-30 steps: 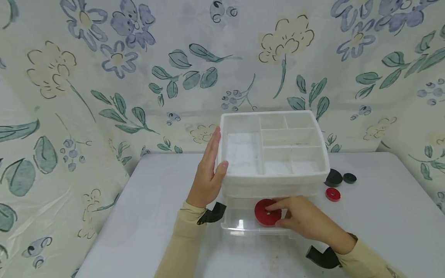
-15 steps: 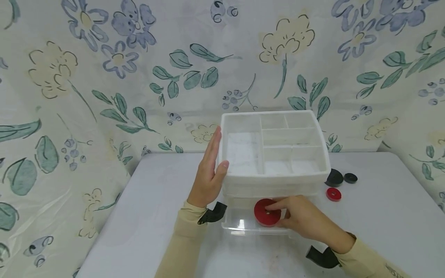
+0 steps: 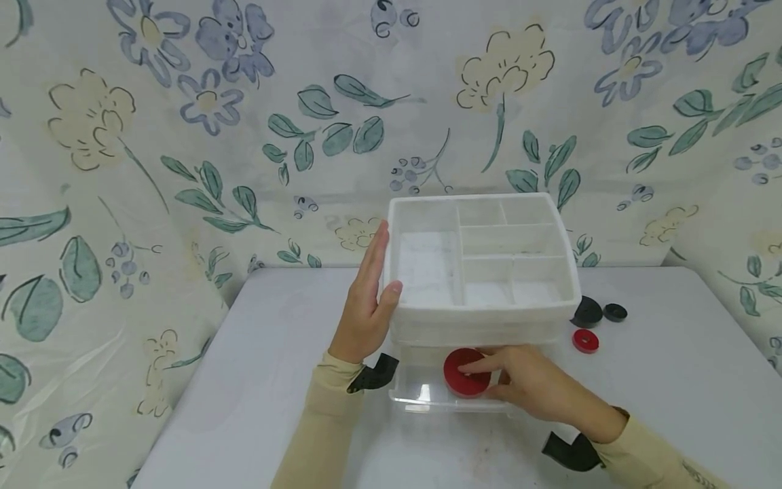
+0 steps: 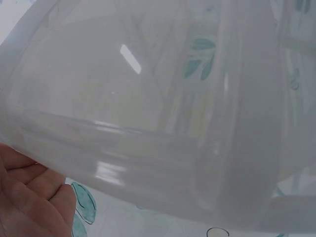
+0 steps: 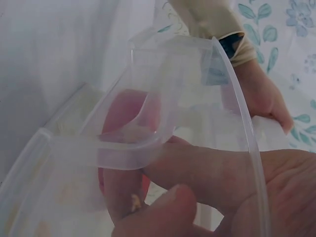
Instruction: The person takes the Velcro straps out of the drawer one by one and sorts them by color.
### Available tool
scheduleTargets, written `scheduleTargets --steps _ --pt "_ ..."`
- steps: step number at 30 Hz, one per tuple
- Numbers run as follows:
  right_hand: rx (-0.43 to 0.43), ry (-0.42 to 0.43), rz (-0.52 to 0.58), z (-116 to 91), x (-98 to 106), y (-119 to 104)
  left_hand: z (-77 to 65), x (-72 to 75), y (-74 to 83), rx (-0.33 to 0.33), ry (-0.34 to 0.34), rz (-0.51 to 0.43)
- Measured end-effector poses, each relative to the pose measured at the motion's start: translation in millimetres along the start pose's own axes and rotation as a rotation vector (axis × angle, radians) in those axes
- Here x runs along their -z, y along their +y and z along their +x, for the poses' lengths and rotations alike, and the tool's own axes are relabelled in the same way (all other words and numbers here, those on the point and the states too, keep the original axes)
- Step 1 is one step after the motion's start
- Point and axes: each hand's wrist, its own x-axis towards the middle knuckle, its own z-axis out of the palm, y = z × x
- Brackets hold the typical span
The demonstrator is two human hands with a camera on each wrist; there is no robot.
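A white organizer box point(image 3: 489, 326) with a divided top tray stands on the table, its clear drawer point(image 3: 421, 387) pulled out toward me. My left hand point(image 3: 364, 309) lies along the box's left side with fingers straight and thumb at the tray's front corner. In the drawer, my right hand point(image 3: 531, 384) grips a large red disc point(image 3: 459, 387) with a hole in its middle, the index finger over its face. The right wrist view shows the red disc point(image 5: 129, 111) through the clear plastic. Clear plastic fills most of the left wrist view, with left-hand fingers point(image 4: 34, 192) at its edge.
Right of the box lie a small red ring point(image 3: 585, 341), a small black ring point(image 3: 615, 312) and a larger black disc point(image 3: 588, 312), partly hidden by the box. Flowered cloth point(image 3: 427, 136) hangs behind the white table point(image 3: 244, 394).
The red disc and my right hand's fingertips have shifted slightly left within the drawer. My left hand and the box have stayed in place.
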Motion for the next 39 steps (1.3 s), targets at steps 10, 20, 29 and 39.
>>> scheduleTargets --steps 10,20,29,39 --pt "-0.025 0.011 0.006 1.2 1.1 1.7 0.3 0.1 0.8 0.005 -0.001 0.004" --pt "-0.057 0.014 -0.033 -0.4 0.6 -0.8 0.1 0.4 0.4 0.005 0.001 0.011" --pt "-0.049 0.053 0.033 -4.4 -1.7 2.6 -0.8 0.7 2.2 0.008 0.0 0.013" --pt "-0.034 0.057 0.085 -7.2 0.1 2.3 -0.5 0.7 1.0 0.004 -0.001 0.01"
